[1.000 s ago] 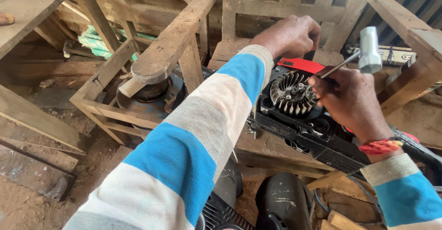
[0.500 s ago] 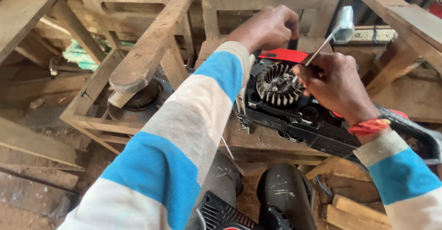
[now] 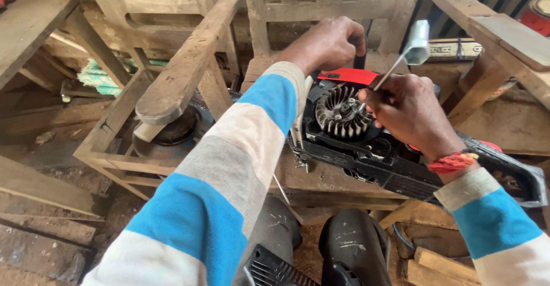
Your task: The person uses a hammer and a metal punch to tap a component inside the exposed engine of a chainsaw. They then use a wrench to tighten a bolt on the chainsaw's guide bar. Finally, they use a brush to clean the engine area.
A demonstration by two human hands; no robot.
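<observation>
Lying on its side on your wooden worktop (image 3: 338, 177), the chainsaw body (image 3: 366, 148) has its cover off, so the finned flywheel (image 3: 342, 112) faces up at you, with a red housing part (image 3: 350, 76) just behind it. Your right hand (image 3: 409, 111) is closed tight in a grip round the shaft of a metal T-wrench (image 3: 404, 60), whose lower end is set at the middle of the flywheel; the silver socket head sticks up and away past your knuckles. A red thread band (image 3: 454, 162) sits on that wrist. Your left hand (image 3: 327, 42) is fisted round a black handle at the far edge of the saw, fingers fully wrapped. Your striped blue, white and grey sleeve (image 3: 229, 166) crosses the middle of the view. Left of the worktop stands a rough timber frame (image 3: 183, 85) with a round dark part (image 3: 172, 130) under it. A black cover (image 3: 275, 270) lies down by your knees.
</observation>
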